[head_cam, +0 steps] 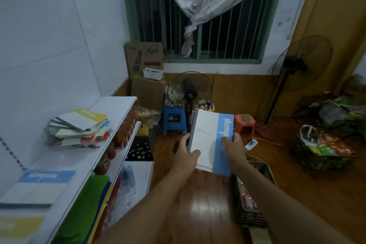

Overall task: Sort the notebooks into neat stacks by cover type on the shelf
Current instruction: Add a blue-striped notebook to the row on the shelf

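Both hands hold a white paper notebook with a blue band (211,140) above the floor: the left hand (186,155) grips its left edge, the right hand (232,147) its blue side. At nine o'clock, a messy notebook pile (79,128) lies on the white shelf (79,160).

Hands: 2, left hand (185,154), right hand (233,149)
Held notebooks (210,140): at least 2
Messy notebook pile (79,128): 1, count unclear
Fans: 2
Plastic stools: 2, 1 blue, 1 pink
Cardboard boxes: 2

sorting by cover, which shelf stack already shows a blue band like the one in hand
The near stack at the shelf's front, blue band on top; the far pile shows yellow on top.
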The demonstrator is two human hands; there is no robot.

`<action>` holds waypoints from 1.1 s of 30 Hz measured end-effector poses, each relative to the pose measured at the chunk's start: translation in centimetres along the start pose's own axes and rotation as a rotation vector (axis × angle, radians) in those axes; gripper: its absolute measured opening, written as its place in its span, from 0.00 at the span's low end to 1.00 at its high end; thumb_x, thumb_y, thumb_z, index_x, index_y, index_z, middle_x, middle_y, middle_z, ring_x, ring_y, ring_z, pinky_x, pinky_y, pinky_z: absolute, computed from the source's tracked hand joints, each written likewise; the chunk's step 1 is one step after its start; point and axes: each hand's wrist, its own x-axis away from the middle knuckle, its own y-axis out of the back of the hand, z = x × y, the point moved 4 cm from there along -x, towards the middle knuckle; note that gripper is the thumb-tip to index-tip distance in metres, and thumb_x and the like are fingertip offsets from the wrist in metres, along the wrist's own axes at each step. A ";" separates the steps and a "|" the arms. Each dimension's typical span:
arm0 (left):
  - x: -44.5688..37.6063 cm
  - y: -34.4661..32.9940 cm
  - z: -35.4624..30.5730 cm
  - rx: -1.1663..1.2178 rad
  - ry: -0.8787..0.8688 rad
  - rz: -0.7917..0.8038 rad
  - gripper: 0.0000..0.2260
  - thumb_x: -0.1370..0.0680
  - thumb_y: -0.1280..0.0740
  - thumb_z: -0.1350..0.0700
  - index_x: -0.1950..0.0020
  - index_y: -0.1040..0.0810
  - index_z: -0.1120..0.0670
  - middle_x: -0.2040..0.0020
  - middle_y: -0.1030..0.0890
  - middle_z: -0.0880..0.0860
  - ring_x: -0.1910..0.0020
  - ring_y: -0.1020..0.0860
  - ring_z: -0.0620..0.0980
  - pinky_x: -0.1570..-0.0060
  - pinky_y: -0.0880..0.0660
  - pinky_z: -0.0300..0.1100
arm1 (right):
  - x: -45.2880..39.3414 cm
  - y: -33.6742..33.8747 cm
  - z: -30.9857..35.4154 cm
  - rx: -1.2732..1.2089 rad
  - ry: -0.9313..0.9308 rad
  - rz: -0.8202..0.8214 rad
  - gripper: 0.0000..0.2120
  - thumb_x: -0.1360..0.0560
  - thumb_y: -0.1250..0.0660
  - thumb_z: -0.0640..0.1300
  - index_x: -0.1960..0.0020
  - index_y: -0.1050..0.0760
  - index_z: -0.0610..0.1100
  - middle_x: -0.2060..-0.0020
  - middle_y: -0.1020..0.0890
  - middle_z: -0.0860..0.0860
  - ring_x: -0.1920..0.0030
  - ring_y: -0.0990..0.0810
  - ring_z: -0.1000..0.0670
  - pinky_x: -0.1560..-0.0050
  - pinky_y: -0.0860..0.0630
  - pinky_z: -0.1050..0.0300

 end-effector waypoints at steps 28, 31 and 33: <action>-12.6 20.4 1.4 0.223 0.017 -0.989 0.32 0.26 0.39 0.64 0.29 0.36 0.37 0.40 0.23 0.47 0.50 0.20 0.49 0.65 0.18 0.44 | -11.8 -37.3 7.6 -0.013 0.292 0.962 0.12 0.22 0.38 0.43 0.42 0.33 0.57 0.54 0.21 0.58 0.59 0.21 0.55 0.73 0.27 0.66; -9.0 25.1 1.9 0.170 0.001 -1.178 0.31 0.26 0.38 0.65 0.27 0.36 0.43 0.38 0.23 0.50 0.50 0.22 0.44 0.64 0.22 0.33 | -6.9 -42.7 8.7 0.044 0.390 1.126 0.17 0.22 0.39 0.44 0.35 0.33 0.53 0.49 0.22 0.52 0.58 0.21 0.54 0.67 0.27 0.59; -6.9 28.0 2.5 0.182 0.004 -1.255 0.31 0.26 0.37 0.64 0.27 0.37 0.43 0.39 0.23 0.50 0.50 0.21 0.49 0.64 0.20 0.39 | -3.7 -45.7 8.9 0.094 0.437 1.208 0.20 0.22 0.39 0.45 0.31 0.36 0.51 0.47 0.23 0.51 0.56 0.21 0.50 0.63 0.25 0.56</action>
